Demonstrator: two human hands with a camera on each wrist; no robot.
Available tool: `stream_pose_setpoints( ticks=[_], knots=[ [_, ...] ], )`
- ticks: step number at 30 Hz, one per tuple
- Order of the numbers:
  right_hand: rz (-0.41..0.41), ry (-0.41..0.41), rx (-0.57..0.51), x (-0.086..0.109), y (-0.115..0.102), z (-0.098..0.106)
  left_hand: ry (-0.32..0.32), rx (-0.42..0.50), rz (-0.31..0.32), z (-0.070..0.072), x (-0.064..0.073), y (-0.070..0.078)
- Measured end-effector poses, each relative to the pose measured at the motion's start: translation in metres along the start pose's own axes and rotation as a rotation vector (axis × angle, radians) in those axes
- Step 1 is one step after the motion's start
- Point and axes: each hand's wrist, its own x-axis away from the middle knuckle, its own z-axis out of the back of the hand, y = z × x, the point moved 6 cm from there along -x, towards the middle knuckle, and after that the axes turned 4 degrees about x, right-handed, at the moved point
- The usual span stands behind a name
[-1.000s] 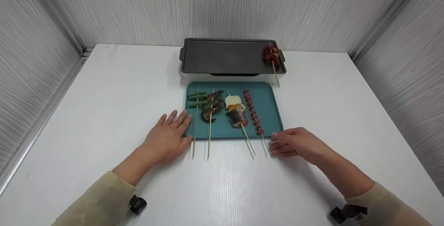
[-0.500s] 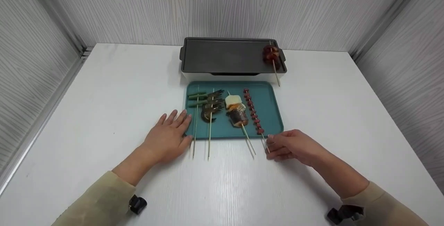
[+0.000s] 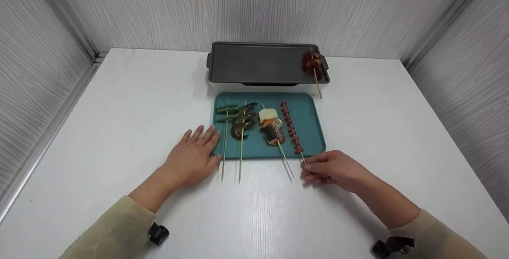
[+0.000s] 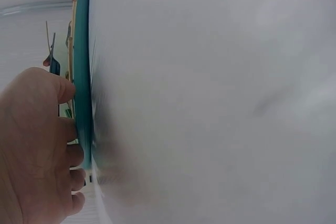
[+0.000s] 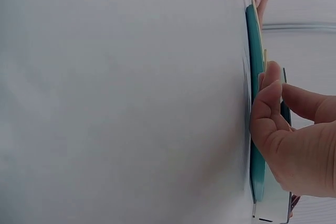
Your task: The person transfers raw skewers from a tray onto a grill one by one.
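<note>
Head view: tray [image 3: 311,131] of skewers [image 3: 273,133], left hand [image 3: 193,158] outspread, right hand [image 3: 335,170] round red skewer [image 3: 292,129]

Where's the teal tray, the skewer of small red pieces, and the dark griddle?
Teal tray [image 3: 308,126], head view: bare right part.
Skewer of small red pieces [image 3: 292,129], head view: middle piece.
Dark griddle [image 3: 258,64], head view: flat top.

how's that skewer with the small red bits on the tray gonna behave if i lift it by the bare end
The skewer of small red bits will probably feel light, since the bits are small and the stick thin. Lifted by its bare end, it may dip at the other, where the bits sit. It likely won't flop: it lies straight.
</note>
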Motion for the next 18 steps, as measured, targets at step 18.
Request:
stream_pose_setpoints(
  ticks=[18],
  knots=[
    [0.052, 0.113, 0.059, 0.022, -0.016, 0.008, 0.002, 0.006, -0.012, 0.000, 0.000, 0.000]
  ],
)
